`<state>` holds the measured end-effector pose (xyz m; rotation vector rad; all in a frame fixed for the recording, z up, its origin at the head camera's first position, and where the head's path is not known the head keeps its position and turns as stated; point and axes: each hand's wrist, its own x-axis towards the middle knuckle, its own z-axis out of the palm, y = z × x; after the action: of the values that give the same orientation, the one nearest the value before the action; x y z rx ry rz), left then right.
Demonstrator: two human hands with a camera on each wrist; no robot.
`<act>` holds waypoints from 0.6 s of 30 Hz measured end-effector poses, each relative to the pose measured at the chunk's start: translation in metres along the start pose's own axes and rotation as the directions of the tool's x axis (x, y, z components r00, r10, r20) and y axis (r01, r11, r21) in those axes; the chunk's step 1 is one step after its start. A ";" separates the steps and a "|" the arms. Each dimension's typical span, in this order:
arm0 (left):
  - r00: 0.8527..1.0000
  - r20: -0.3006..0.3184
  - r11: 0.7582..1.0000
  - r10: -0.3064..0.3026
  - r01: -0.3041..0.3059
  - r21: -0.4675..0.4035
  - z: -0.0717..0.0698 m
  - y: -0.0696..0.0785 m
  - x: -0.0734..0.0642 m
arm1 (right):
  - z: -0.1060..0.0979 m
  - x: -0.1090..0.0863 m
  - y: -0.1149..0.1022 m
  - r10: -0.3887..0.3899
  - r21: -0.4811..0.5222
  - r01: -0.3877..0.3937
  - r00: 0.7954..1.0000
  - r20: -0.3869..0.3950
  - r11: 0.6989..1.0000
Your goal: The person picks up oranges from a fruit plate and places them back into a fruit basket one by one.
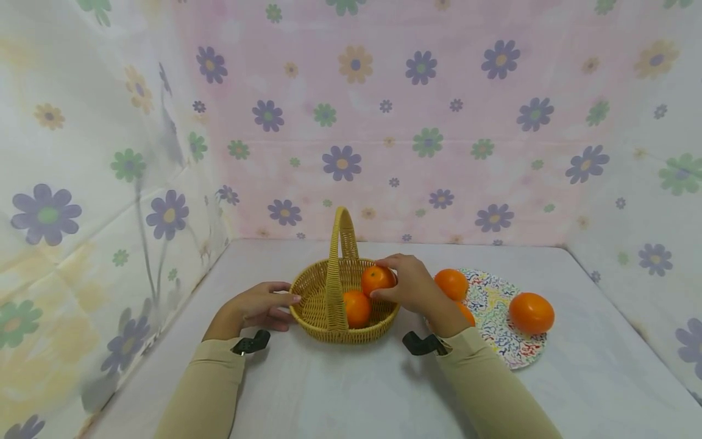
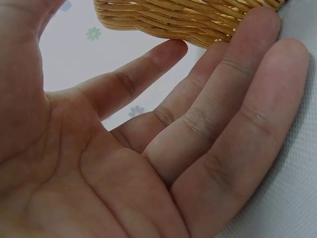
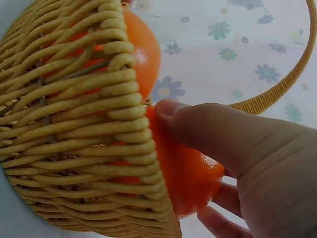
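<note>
A yellow wicker basket [image 1: 318, 333] with a tall arched handle stands on the table in the head view. My right hand [image 1: 408, 281] grips an orange [image 1: 378, 280] between thumb and fingers at the basket's right side, low at the rim. A second orange [image 1: 356, 309] lies in the basket beside it, partly behind the handle. On the other side, my left hand [image 1: 265, 306] rests its thumb at the left rim. In the left wrist view, its long fingers [image 2: 223, 94] stretch out loosely under the wicker wall.
A round plate [image 1: 501, 305] with a colourful squiggle pattern lies to the right. It bears one orange [image 1: 531, 313] at its right side and two at its left, one of them [image 1: 451, 284] behind the other, which my right wrist partly hides. Flowered cloth walls [image 1: 395, 140] enclose the white table.
</note>
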<state>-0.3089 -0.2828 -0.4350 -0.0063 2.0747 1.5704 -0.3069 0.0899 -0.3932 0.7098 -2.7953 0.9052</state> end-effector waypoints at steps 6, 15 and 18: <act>1.000 0.005 1.000 0.009 -0.009 0.006 0.000 -0.001 0.000 | 0.005 0.001 0.003 -0.006 -0.013 0.006 1.000 0.005 1.000; 1.000 -0.001 1.000 0.004 -0.004 0.004 -0.001 -0.001 0.001 | 0.010 0.001 0.005 0.011 -0.030 -0.011 1.000 0.017 0.999; 1.000 0.001 1.000 0.003 -0.003 0.002 -0.001 -0.002 0.001 | 0.012 0.001 0.006 0.024 -0.020 -0.023 0.999 0.026 1.000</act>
<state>-0.3101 -0.2840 -0.4369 -0.0010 2.0759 1.5704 -0.3101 0.0863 -0.4060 0.6924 -2.8370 0.8780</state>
